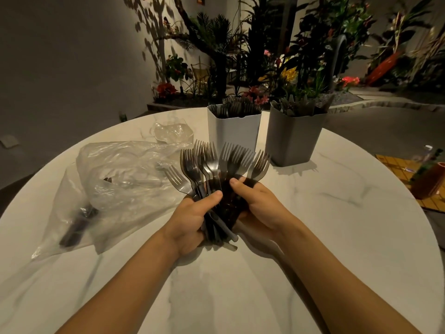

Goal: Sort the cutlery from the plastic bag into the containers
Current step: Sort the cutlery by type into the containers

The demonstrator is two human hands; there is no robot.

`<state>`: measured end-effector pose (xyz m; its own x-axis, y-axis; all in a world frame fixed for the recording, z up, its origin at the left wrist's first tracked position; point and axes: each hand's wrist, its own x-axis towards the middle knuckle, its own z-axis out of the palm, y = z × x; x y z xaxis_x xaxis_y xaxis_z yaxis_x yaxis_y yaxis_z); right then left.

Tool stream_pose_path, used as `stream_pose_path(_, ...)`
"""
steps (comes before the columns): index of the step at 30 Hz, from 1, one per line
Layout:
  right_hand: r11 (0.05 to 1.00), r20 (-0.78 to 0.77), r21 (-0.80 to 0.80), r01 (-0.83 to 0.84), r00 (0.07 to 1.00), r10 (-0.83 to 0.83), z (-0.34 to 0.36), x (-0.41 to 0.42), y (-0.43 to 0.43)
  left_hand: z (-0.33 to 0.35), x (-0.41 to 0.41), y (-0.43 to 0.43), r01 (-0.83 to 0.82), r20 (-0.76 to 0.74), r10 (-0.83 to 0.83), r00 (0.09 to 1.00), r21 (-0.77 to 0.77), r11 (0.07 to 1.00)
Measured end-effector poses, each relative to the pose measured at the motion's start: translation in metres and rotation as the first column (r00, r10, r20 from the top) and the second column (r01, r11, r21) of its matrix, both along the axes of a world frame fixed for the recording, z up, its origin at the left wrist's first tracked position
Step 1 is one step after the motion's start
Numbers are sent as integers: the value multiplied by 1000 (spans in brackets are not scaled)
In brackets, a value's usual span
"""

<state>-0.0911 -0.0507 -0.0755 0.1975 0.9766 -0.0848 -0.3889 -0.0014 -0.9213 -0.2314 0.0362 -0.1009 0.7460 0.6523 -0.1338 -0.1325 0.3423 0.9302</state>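
A bunch of several dark plastic forks fans out with tines pointing up and away, above the middle of the white marble table. My left hand grips the handles from the left, and my right hand holds them from the right, thumb over the bunch. A crumpled clear plastic bag lies to the left with dark cutlery still inside near its lower end. Behind the forks stand a white container holding forks and a grey container holding other dark cutlery.
A clear plastic tub sits behind the bag. A yellow mat with a brown object lies at the table's right edge. Plants and flowers fill the background beyond the table's far rim.
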Motion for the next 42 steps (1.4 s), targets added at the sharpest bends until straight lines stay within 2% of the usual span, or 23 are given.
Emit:
stream_pose_path(5, 999, -4, -24, 26, 1000, -26, -3, 1, 2, 0, 0, 1, -25, 16, 25, 1000, -10, 1000)
stream_pose_path(8, 998, -57, -39, 49, 997, -52, -6, 0, 2, -1, -1, 1, -35, -6, 35, 999, 14, 999)
stream_pose_path(14, 1000, -297, -3, 25, 955, -25, -15, 4, 6, 2, -3, -1, -42, -22, 43, 999, 37, 998)
stream_pose_path(16, 999, -249, 6, 31, 968, -29, -16, 5, 7, 1, -3, -1, -45, -35, 46, 998, 50, 998)
stream_pose_path(19, 999, -40, 19, 45, 998, -44, -13, -3, 7, 0, -2, -7, -14, -30, 16, 999, 55, 998)
stream_pose_path(23, 993, 38, 36, 113, 993, -114, -13, -10, 8, -1, -1, -13, -6, -36, 7, 999, 48, 999)
stream_pose_path(26, 994, 95, 48, 99, 990, -103, -10, -7, 7, -1, -2, -8, 2, -58, 0, 998, 24, 1000)
stream_pose_path(31, 994, 140, 31, 108, 984, -111, -15, -2, 10, 3, -3, -1, 37, -16, -38, 999, -47, 998)
stream_pose_path(35, 994, 91, -9, 109, 990, -108, -13, 0, 9, 2, -5, 2, 82, 50, -76, 996, -133, 988)
stream_pose_path(37, 993, 106, -7, 122, 987, -121, -15, 0, 11, 1, -4, 1, 84, 61, -77, 995, -128, 988)
stream_pose_path(42, 989, 138, -23, 143, 981, -138, -15, -4, 15, -1, -2, 0, 21, -15, -22, 1000, -97, 995)
